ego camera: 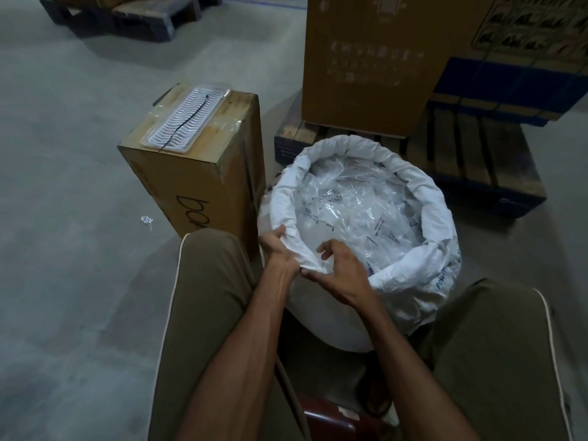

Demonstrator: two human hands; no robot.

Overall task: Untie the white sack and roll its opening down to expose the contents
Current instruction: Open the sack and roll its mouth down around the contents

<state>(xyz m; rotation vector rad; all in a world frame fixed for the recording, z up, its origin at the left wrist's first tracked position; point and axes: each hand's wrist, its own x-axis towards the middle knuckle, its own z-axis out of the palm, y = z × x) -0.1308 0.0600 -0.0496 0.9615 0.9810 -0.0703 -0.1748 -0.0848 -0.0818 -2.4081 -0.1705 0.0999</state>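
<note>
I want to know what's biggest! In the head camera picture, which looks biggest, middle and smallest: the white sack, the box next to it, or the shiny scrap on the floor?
1. White sack, though it is nearer the camera.
2. Box, close behind in apparent size.
3. Shiny scrap, clearly smallest.

Head view, steeply down, close.

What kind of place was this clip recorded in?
Probably a warehouse or stockroom: bare concrete floor, large cartons stacked on wooden pallets, and a taped box standing beside the opened white sack.
</note>
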